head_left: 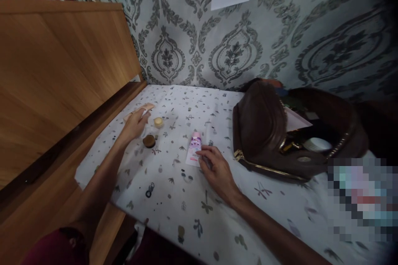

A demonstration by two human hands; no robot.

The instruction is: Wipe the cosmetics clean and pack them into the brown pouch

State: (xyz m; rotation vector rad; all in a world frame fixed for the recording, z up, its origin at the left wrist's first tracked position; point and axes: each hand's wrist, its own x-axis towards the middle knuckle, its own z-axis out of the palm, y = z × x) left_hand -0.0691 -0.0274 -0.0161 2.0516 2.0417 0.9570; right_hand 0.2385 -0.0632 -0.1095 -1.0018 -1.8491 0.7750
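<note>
My left hand (137, 124) is at the far left of the table, its fingers bent over a flat peach-coloured packet or tube (149, 106) and seemingly closed on it. The palm side is hidden. Beside that hand lie a small round yellowish pot (158, 122) and a round brown-topped jar (149, 141). My right hand (217, 172) rests near the table's middle with fingers apart. Its fingertips touch or nearly touch the edge of a pink and white squeeze tube (194, 149), which lies flat with its cap pointing away from me.
A dark brown zipped bag (264, 132) gapes on the right, with a white round-topped item (317, 144) and other things inside. A blurred-out object (363, 194) lies at far right. A wooden panel (62, 70) borders the left, and a patterned wall (195, 41) stands behind.
</note>
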